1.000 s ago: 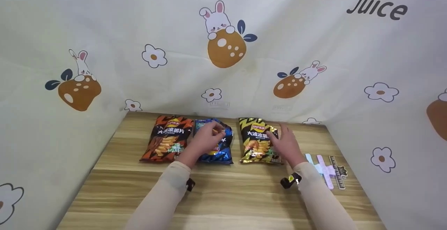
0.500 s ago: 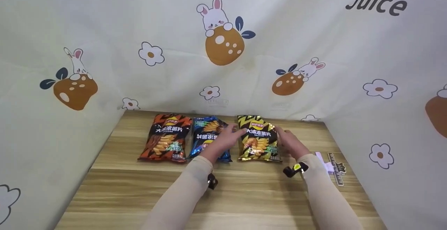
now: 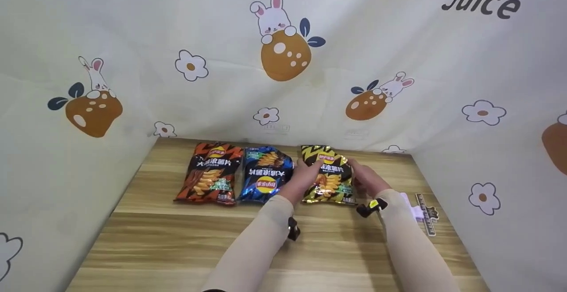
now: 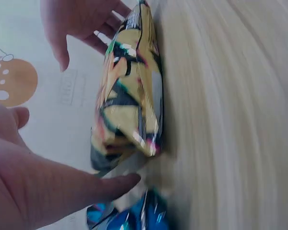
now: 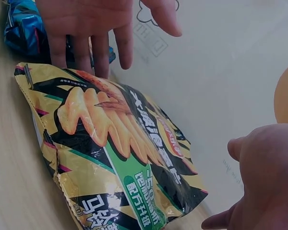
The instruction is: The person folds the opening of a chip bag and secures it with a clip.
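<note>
A yellow and black chip bag (image 3: 327, 181) lies printed side up at the back of the table. My left hand (image 3: 305, 176) is at its left edge, thumb toward the front print. In the right wrist view, straight fingers of that left hand (image 5: 89, 28) reach down beside the bag's far edge. At the opposite side is my right hand (image 3: 368, 179); its thumb and fingers are spread in the right wrist view (image 5: 266, 177). Neither hand grips the bag. Just left lies a blue chip bag (image 3: 266, 172), its right edge partly behind the left hand.
A red and black chip bag (image 3: 210, 174) lies left of the blue one. Right of my right forearm are a pale purple clip (image 3: 417, 212), partly covered by the sleeve, and a dark ruler-like strip (image 3: 426, 214). A printed curtain (image 3: 221, 101) closes off the table's back.
My left hand has moved right, from over the blue bag to the yellow bag's left edge. My right hand has shifted off the yellow bag's front to its right side. The bags stay put.
</note>
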